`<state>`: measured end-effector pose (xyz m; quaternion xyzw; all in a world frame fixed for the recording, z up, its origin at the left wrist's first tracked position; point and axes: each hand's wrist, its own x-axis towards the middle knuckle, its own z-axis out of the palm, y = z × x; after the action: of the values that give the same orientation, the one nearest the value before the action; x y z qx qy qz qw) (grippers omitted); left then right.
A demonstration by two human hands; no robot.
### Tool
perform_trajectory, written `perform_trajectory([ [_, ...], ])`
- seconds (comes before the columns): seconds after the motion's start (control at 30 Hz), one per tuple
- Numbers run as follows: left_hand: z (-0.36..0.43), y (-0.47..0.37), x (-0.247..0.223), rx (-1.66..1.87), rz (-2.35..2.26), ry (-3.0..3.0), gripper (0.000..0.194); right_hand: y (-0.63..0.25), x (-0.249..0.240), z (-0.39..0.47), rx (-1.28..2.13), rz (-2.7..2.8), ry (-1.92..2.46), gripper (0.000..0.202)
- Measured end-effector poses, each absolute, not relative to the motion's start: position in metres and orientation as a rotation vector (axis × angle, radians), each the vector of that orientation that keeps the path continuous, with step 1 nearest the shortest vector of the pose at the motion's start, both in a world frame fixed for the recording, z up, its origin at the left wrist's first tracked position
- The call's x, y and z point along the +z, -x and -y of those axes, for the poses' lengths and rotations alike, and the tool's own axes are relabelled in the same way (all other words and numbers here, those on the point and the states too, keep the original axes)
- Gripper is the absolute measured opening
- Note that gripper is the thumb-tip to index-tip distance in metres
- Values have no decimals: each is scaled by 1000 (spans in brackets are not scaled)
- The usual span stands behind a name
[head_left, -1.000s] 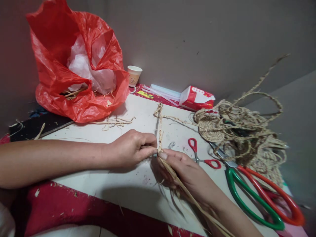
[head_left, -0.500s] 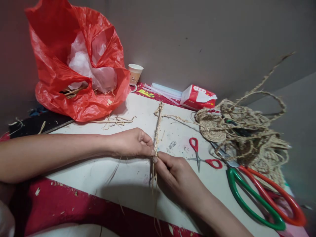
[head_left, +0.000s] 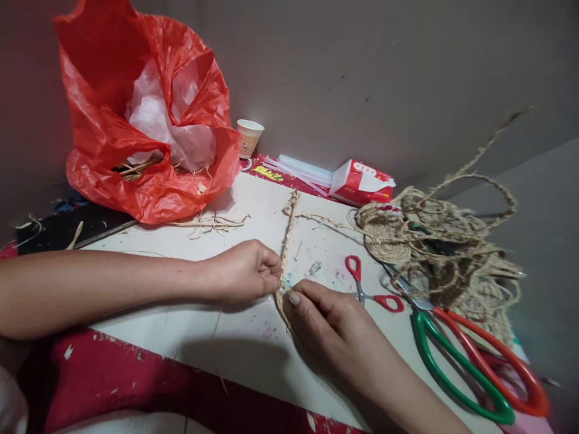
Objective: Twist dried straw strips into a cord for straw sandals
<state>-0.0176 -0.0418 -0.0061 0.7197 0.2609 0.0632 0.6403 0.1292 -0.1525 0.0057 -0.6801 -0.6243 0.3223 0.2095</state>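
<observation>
A straw braid runs down the middle of the white board, its far end near the tissue pack and its near end between my hands. My left hand is closed, thumb and fingers pinching the braid from the left. From the right, my right hand pinches the loose straw strands just below that grip; its thumb is uppermost. Some strands hang below the fingers, partly hidden by my right hand. A thinner length of braid leads from the far end to a pile of braided straw rope at the right.
Small red-handled scissors lie right of my hands. Large shears with green and red handles rest at the front right. A red plastic bag stands at back left, beside a paper cup. A tissue pack sits against the wall.
My right hand has shifted slightly down and right, its thumb now on top. The loose strands have swung from hanging straight down to bending under my right hand. My left hand keeps its pinch.
</observation>
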Motion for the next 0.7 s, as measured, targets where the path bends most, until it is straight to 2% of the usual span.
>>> perform_trajectory([
  [0.1,45,17,-10,180,-607,-1606,10,-120,1,154,985,1624,1794,33],
  [0.17,45,17,-12,175,-603,-1541,10,-113,-4,156,924,1631,1829,32],
  [0.33,41,16,-12,134,-563,-1384,12,-105,-18,161,379,1910,2068,22],
  [0.47,38,15,-11,129,-589,-1318,10,-103,-23,164,-141,2107,2058,16],
  [0.6,39,14,-10,134,-653,-1260,9,-98,-21,166,-384,2212,2002,10],
  [0.7,42,14,-10,146,-673,-1316,8,-92,-17,166,-462,2264,1967,17],
])
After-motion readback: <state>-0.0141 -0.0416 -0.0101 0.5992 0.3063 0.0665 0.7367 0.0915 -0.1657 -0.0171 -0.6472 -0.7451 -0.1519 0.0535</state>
